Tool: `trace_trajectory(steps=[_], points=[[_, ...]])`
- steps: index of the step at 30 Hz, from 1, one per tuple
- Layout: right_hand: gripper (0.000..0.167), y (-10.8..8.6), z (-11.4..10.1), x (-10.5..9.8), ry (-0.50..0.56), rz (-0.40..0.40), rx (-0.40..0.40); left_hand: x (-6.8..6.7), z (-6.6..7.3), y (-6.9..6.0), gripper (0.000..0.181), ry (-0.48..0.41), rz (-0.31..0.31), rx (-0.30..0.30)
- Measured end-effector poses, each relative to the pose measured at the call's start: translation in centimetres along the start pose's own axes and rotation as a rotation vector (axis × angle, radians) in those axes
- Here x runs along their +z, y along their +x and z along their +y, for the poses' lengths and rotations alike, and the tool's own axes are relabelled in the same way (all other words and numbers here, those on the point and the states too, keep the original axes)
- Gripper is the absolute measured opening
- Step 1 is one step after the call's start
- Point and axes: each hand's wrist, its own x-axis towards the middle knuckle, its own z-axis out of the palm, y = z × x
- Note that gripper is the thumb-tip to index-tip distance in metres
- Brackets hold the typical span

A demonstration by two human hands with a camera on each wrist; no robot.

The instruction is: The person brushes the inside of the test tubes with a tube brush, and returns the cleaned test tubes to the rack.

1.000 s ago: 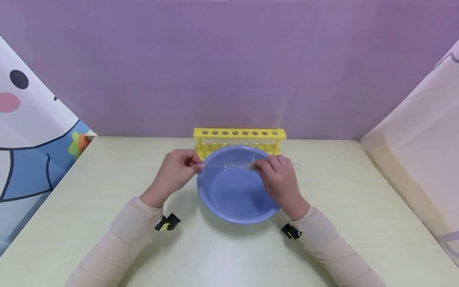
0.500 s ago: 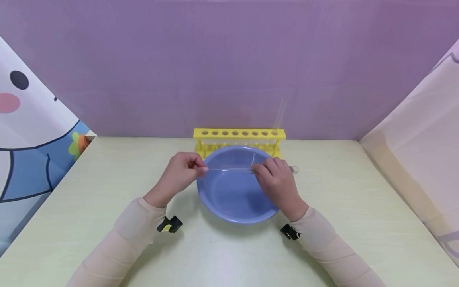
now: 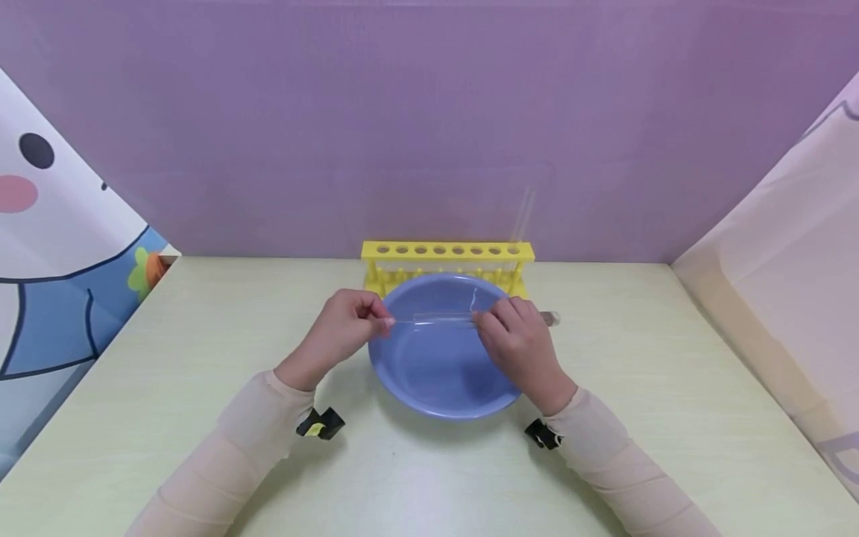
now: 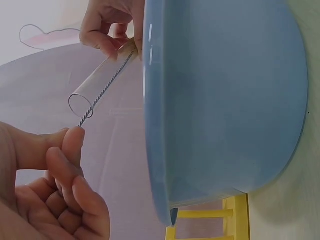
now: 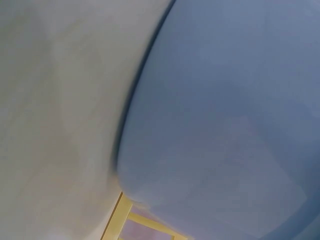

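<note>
A clear glass test tube (image 3: pixel 439 319) lies roughly level above the blue basin (image 3: pixel 443 384), its mouth toward my left hand. My right hand (image 3: pixel 520 347) grips the tube around its middle. With thumb and fingertips my left hand (image 3: pixel 342 328) pinches the twisted wire handle of a test tube brush (image 4: pixel 106 89), just outside the tube's mouth. The wire runs into the tube. Dark bristles show in the closed end beyond my right hand in the head view. The right wrist view shows neither hand, only the basin and part of the rack.
Behind the basin stands a yellow test tube rack (image 3: pixel 446 250) with a row of holes. Another clear tube (image 3: pixel 523 216) rises from its right end. A purple backdrop (image 3: pixel 429 127) closes off the far edge of the pale table (image 3: pixel 268 298).
My left hand has moved right and slightly toward me, pushing the brush deeper. The bristles have passed from the left side of my right hand to the tube's closed end.
</note>
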Motion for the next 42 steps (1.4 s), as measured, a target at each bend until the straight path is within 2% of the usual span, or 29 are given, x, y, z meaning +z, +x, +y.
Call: trace_trajectory(steps=[7, 13, 25, 29, 36, 42], points=[[0.019, -0.16, 0.03, 0.01, -0.012, -0.004, -0.019, 0.13, 0.04, -0.02, 0.01, 0.05, 0.004, 0.039], [0.016, -0.14, 0.05, -0.17, -0.013, -0.024, 0.003, 0.32, 0.0, 0.07, 0.011, 0.123, 0.025, 0.071], [0.015, 0.21, 0.15, -0.34, -0.013, -0.022, 0.008, 0.77, 0.1, 0.04, 0.012, 0.391, 0.09, 0.181], [0.014, 0.29, 0.27, -0.51, -0.009, -0.007, 0.007, 0.77, 0.27, -0.06, 0.014, 0.442, 0.117, 0.236], [0.02, 0.3, 0.58, -0.73, 0.019, -0.018, 0.015, 0.78, 0.19, 0.05, 0.012, 0.524, 0.177, 0.381], [0.027, 0.1, 0.87, -0.67, 0.029, -0.012, 0.017, 0.73, -0.18, 0.19, 0.013, 0.587, 0.24, 0.459]])
